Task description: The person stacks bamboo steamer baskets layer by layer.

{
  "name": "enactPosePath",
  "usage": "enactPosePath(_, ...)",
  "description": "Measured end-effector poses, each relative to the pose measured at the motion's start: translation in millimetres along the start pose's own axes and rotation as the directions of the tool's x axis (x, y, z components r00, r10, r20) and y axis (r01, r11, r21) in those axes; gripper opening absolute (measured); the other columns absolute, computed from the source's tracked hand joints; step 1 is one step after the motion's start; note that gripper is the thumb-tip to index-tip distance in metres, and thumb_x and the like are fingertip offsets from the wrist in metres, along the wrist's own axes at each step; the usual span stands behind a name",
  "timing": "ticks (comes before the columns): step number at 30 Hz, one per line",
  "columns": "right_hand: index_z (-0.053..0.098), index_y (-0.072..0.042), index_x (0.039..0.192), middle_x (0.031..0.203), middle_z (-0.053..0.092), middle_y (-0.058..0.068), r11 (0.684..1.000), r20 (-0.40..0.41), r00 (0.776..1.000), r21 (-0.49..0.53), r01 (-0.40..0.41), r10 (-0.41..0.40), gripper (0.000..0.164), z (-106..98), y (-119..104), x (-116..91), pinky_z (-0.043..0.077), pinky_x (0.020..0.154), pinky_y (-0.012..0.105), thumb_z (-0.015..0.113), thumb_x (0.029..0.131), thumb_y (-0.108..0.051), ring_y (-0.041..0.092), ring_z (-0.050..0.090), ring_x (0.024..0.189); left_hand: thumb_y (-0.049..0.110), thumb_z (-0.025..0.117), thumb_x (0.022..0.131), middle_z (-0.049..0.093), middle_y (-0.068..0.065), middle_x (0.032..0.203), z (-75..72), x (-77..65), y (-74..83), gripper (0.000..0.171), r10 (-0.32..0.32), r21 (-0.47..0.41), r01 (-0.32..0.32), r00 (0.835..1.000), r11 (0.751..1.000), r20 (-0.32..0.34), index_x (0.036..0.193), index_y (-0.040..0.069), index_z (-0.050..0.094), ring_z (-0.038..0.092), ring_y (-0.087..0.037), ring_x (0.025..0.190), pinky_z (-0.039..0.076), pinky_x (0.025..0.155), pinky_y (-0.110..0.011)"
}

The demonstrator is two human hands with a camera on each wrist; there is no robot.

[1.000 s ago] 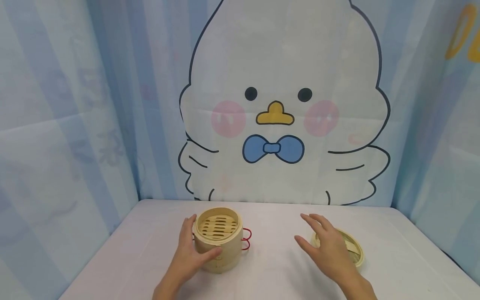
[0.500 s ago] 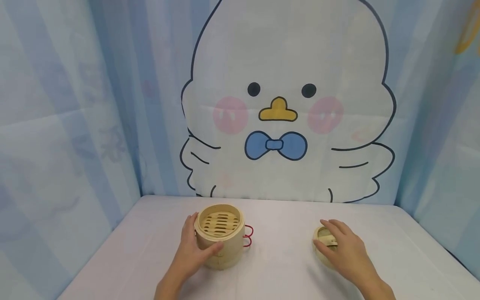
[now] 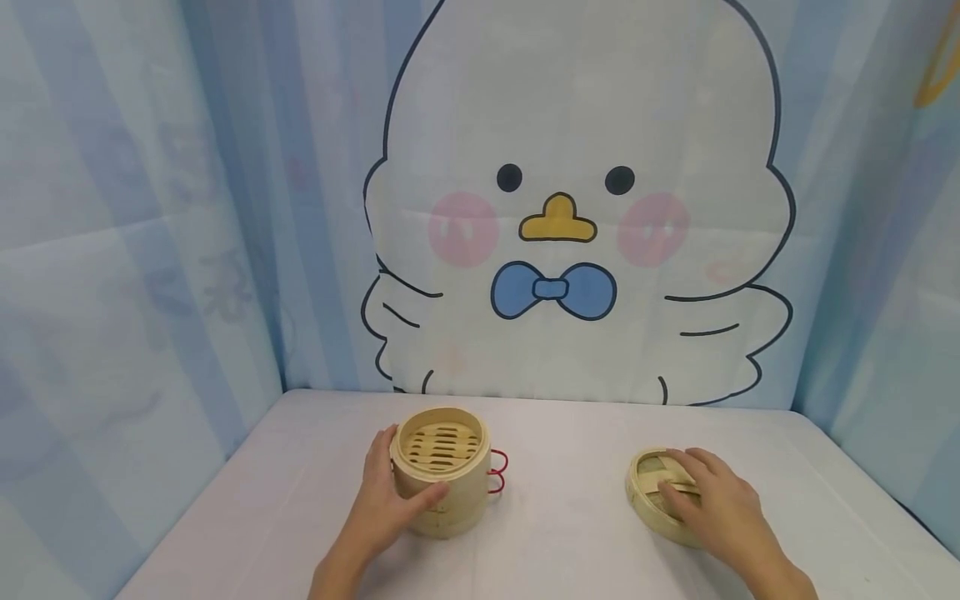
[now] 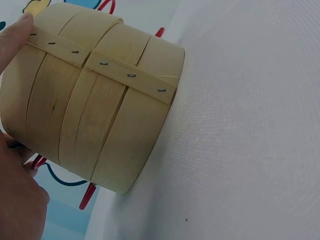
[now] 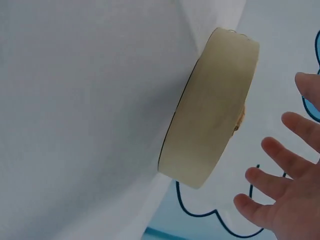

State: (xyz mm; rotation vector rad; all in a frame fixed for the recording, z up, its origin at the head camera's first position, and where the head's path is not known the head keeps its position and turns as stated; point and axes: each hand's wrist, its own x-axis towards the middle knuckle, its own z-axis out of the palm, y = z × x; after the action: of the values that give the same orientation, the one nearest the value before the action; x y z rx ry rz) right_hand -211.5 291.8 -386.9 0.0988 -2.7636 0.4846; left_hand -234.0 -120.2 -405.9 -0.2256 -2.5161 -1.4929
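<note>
A stack of round bamboo steamer baskets (image 3: 450, 510) stands upright on the table, left of the middle, its slatted inner floor showing from above and red loop handles at its sides. My left hand (image 3: 380, 502) holds it round the near left side, thumb on the front and fingers behind. In the left wrist view the stapled seam of the steamer (image 4: 107, 95) faces the camera. The bamboo lid (image 3: 654, 510) lies to the right, its woven top facing up. Over it hovers my right hand (image 3: 723, 508); the right wrist view shows these spread fingers (image 5: 287, 157) apart from the lid (image 5: 212, 110).
A white cloth covers the table (image 3: 555, 500). Behind it hangs a backdrop (image 3: 562, 350) with a cartoon bird, and blue-striped curtains (image 3: 135, 292) close in both sides.
My right hand has moved right, from beside the lid to over it, uncovering more of its left part. My left hand keeps its hold on the steamer; the head view has shifted slightly.
</note>
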Motion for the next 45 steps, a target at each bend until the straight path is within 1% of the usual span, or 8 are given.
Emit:
enactPosePath(4, 0.059, 0.003, 0.134, 0.134, 0.050, 0.033, 0.999, 0.058, 0.998, -0.029, -0.024, 0.025, 0.051, -0.1, 9.3, 4.0, 0.035, 0.090, 0.077, 0.070, 0.095, -0.027, 0.056, 0.049, 0.121, 0.050, 0.084, 0.079, 0.015, -0.026, 0.161, -0.1, 0.0, 0.4, 0.116, -0.015, 0.001, 0.015, 1.000, 1.000, 0.003, 0.157, 0.001, 0.015, 0.016, -0.046, 0.148, 0.018, 0.114, -0.065)
enactPosePath(10, 0.062, 0.003, 0.130, 0.135, 0.051, 0.032, 1.000, 0.128, 0.992, -0.006, -0.020, 0.021, 0.045, 2.7, 20.7, 9.7, 0.040, 0.085, 0.075, 0.069, 0.096, -0.026, 0.057, 0.051, 0.119, 0.049, 0.084, 0.079, 0.017, -0.026, 0.160, -2.1, -1.1, 1.1, 0.115, -0.016, 0.005, 0.016, 1.000, 1.000, -0.006, 0.157, 0.001, 0.015, 0.017, -0.045, 0.148, 0.019, 0.114, -0.065)
enactPosePath(17, 0.067, 0.000, 0.123, 0.128, 0.057, 0.031, 0.999, 0.172, 0.985, 0.052, 0.008, -0.017, 0.038, 3.0, 27.9, 14.2, 0.045, 0.090, 0.069, 0.074, 0.092, -0.022, 0.056, 0.052, 0.118, 0.048, 0.084, 0.079, 0.019, -0.026, 0.159, -2.9, -1.4, 1.6, 0.114, -0.006, -0.001, 0.006, 1.000, 1.000, -0.002, 0.156, 0.000, 0.016, 0.018, -0.045, 0.147, 0.019, 0.114, -0.065)
enactPosePath(20, 0.068, -0.001, 0.122, 0.127, 0.058, 0.031, 0.998, 0.193, 0.981, 0.056, 0.008, -0.019, 0.036, 1.5, 29.8, 16.5, 0.044, 0.094, 0.067, 0.075, 0.092, -0.020, 0.055, 0.051, 0.120, 0.048, 0.084, 0.079, 0.020, -0.026, 0.159, -2.9, -1.2, 1.9, 0.114, -0.008, -0.001, 0.008, 1.000, 1.000, 0.001, 0.156, 0.000, 0.016, 0.018, -0.044, 0.148, 0.019, 0.114, -0.065)
enactPosePath(23, 0.068, 0.000, 0.119, 0.125, 0.060, 0.031, 0.998, 0.207, 0.978, 0.055, 0.017, -0.028, 0.034, 0.8, 32.5, 19.2, 0.044, 0.095, 0.066, 0.076, 0.091, -0.019, 0.055, 0.052, 0.119, 0.048, 0.084, 0.079, 0.020, -0.025, 0.159, -2.7, -0.8, 2.2, 0.114, -0.012, 0.000, 0.012, 1.000, 1.000, 0.003, 0.156, 0.001, 0.016, 0.016, -0.044, 0.148, 0.019, 0.114, -0.066)
enactPosePath(30, 0.070, -0.005, 0.107, 0.116, 0.065, 0.026, 0.997, 0.193, 0.981, 0.077, 0.011, -0.026, 0.026, 0.8, 36.1, 24.4, 0.047, 0.093, 0.063, 0.080, 0.088, -0.020, 0.052, 0.057, 0.113, 0.048, 0.084, 0.079, 0.022, -0.024, 0.159, -2.2, -0.1, 0.7, 0.113, -0.006, 0.002, 0.006, 1.000, 1.000, 0.000, 0.156, 0.001, 0.016, 0.016, -0.042, 0.147, 0.019, 0.114, -0.066)
enactPosePath(39, 0.072, -0.011, 0.098, 0.113, 0.068, 0.022, 0.996, 0.156, 0.987, 0.088, 0.030, -0.043, 0.020, 2.1, 40.1, 25.5, 0.048, 0.091, 0.062, 0.081, 0.086, -0.024, 0.049, 0.060, 0.110, 0.050, 0.083, 0.079, 0.020, -0.024, 0.160, -1.0, 0.5, 0.5, 0.114, -0.029, 0.012, 0.029, 1.000, 1.000, 0.005, 0.157, 0.002, 0.015, 0.016, -0.044, 0.148, 0.018, 0.114, -0.066)
enactPosePath(45, 0.073, -0.012, 0.095, 0.110, 0.068, 0.020, 0.996, 0.144, 0.989, 0.085, 0.016, -0.028, 0.019, 2.8, 43.1, 25.1, 0.049, 0.091, 0.061, 0.082, 0.085, -0.026, 0.047, 0.061, 0.109, 0.050, 0.084, 0.079, 0.020, -0.024, 0.160, -0.5, 0.2, 1.2, 0.115, -0.035, 0.004, 0.035, 0.999, 0.999, 0.011, 0.157, 0.003, 0.014, 0.016, -0.043, 0.148, 0.019, 0.114, -0.066)
